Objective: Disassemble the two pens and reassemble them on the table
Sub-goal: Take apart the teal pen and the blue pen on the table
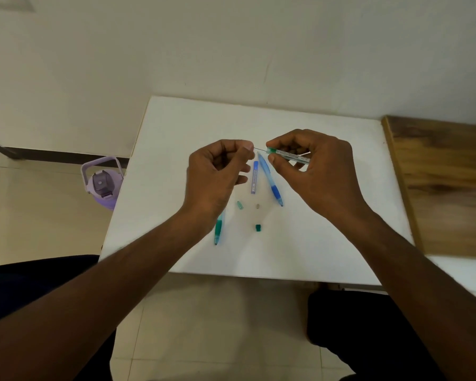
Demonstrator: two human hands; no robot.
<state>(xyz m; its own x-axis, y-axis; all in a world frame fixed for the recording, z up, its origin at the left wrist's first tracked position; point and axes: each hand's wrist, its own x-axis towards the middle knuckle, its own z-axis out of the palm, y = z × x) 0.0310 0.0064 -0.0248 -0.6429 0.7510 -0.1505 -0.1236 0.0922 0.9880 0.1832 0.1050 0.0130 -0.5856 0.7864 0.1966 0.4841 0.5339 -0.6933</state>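
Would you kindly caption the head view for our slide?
Left hand pinches a thin lead at the green-capped tube that the right hand holds.

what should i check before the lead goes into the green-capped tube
1. Right hand grips the green-capped tube: ok.
2. Left hand pinches the thin lead at its fingertips: ok.
3. Lead lined up with the tube's open end: cannot tell, too fine to judge.
4. Small green cap lies loose on the white table, ready to refit: ok.
5. Green pen partly under the left wrist, could get knocked: not ok.
6. Blue pen and blue lead tube lie apart from the hands: ok.
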